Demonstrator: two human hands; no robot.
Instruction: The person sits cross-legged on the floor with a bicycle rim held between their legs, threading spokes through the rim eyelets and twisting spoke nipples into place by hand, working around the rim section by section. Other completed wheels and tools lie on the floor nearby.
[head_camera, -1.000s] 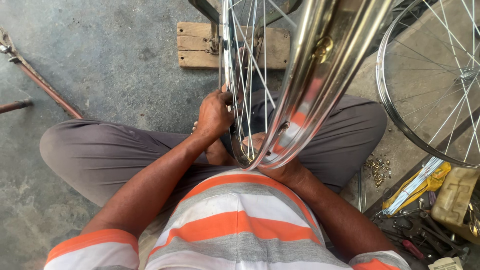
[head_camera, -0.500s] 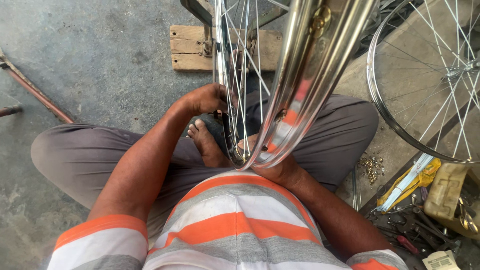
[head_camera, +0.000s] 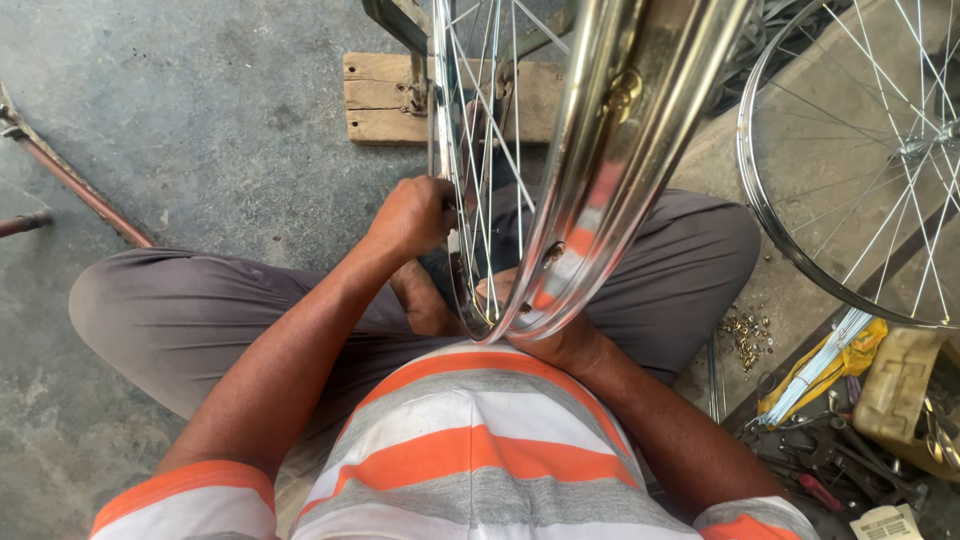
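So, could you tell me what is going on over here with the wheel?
A person sits cross-legged on a concrete floor with a spoked bicycle wheel standing upright between the knees. The left hand grips its rim from the side; the right hand is under the bottom of the rim, mostly hidden. A shiny mudguard arches over it. Another spoked wheel lies to the right, near small nuts and tools.
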